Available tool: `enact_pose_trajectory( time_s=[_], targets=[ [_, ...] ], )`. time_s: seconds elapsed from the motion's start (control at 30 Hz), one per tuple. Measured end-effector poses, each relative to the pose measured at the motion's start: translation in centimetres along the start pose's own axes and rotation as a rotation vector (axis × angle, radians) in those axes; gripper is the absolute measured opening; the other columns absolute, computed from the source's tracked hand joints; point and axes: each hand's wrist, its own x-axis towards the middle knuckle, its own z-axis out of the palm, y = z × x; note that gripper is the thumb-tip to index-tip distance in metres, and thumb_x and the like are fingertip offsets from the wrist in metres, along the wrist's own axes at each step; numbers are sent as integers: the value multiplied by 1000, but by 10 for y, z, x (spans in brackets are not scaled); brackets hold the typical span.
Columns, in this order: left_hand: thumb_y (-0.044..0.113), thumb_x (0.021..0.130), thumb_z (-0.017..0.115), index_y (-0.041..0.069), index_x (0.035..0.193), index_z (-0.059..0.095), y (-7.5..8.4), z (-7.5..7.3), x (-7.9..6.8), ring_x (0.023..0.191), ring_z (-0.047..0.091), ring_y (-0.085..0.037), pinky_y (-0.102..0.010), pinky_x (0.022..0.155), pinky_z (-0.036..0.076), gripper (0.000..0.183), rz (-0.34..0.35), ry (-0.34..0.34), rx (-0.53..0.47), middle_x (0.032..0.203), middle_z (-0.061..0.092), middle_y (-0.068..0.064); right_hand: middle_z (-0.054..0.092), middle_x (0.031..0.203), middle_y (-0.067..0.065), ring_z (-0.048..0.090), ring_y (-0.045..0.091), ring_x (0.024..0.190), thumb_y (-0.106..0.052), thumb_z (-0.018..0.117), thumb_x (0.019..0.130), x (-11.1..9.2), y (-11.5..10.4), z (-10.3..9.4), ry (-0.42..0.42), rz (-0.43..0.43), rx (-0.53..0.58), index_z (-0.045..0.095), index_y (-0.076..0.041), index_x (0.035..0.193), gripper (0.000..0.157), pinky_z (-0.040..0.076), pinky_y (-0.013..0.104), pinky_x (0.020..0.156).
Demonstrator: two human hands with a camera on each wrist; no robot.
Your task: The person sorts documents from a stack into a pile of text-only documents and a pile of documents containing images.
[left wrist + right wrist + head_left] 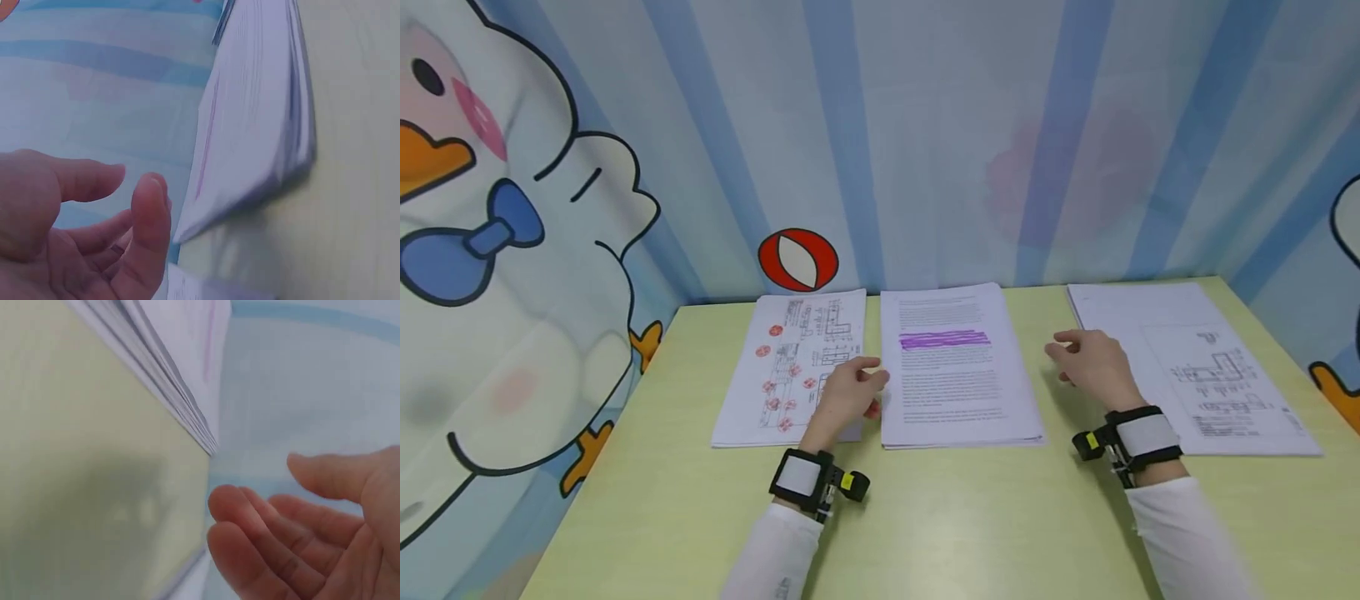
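Observation:
Three stacks of printed paper lie side by side on the table. My left hand (848,392) hovers over the right edge of the left stack (741,417), whose top sheet has drawings and red marks. Its fingertips are right by the left edge of the middle stack (951,392), a page of text with purple highlighter lines. My right hand (1093,362) is at the left edge of the right stack (1217,400), which shows line drawings. Both wrist views show the thumb and fingers of the left hand (94,219) and right hand (300,531) loosely bent, holding nothing.
The pale yellow-green table (955,517) runs back to a blue striped cloth backdrop (925,150) printed with cartoon ducks and a red-and-white ball. Gaps of bare tabletop separate the stacks, the wider one between the middle and right stacks.

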Motion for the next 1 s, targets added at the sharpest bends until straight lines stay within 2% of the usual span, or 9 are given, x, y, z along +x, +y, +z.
enact_pose_trajectory(
  time_s=[0.07,0.2,0.27,0.37,0.43,0.5,0.7,0.87,1.0],
  targets=[
    [26,91,54,8,129,48,7,9,2,59,58,-19,-32,57,52,43,10,-13,-14,99,60,-15,63,100,27,63,22,67,-38,46,94,-3,9,-11,23,-40,-30,48,1,128,52,47,35,55],
    [24,92,52,8,127,50,23,31,3,63,60,-19,-36,62,53,39,65,-36,-11,99,59,-13,65,97,20,62,20,69,-59,39,90,7,57,-21,121,-115,-103,50,-10,129,63,44,36,51],
    [24,92,52,9,125,52,31,44,2,65,61,-20,-34,62,53,37,98,-40,5,98,59,-10,65,97,16,61,20,72,-63,38,88,8,75,-26,159,-128,-133,50,-15,129,64,42,35,47],
    [23,91,52,10,124,54,45,62,0,71,63,-22,-29,60,52,36,140,-44,18,97,60,-6,63,104,21,59,31,85,-56,41,91,-4,71,-45,138,-116,-142,48,-14,132,60,44,40,53],
    [24,91,52,12,126,53,52,74,-1,74,63,-22,-25,59,49,37,165,-53,19,99,61,-5,59,110,26,56,37,93,-48,44,93,-17,56,-60,107,-102,-138,45,-8,133,57,46,45,59],
    [24,90,52,14,129,50,59,87,-1,76,63,-19,-24,60,48,40,181,-71,15,102,61,-5,56,114,30,53,41,98,-45,45,93,-25,50,-71,83,-84,-148,42,-3,133,59,45,49,65],
    [27,90,52,17,131,47,70,128,1,73,59,-3,-23,64,46,42,193,-123,23,102,62,0,50,119,35,49,45,102,-49,47,91,-31,70,-84,88,-15,-243,35,1,136,68,43,54,69],
    [24,89,52,15,129,50,73,159,6,69,58,-1,-21,65,44,41,203,-148,15,98,62,2,39,127,39,41,52,105,-54,48,88,-30,88,-88,89,60,-247,24,2,140,80,39,60,72],
    [24,88,53,15,128,50,76,181,7,72,57,-1,-20,64,43,41,197,-181,-26,98,61,4,28,130,45,35,58,105,-55,46,89,-29,99,-91,50,76,-232,10,1,143,86,33,67,78]
  ],
)
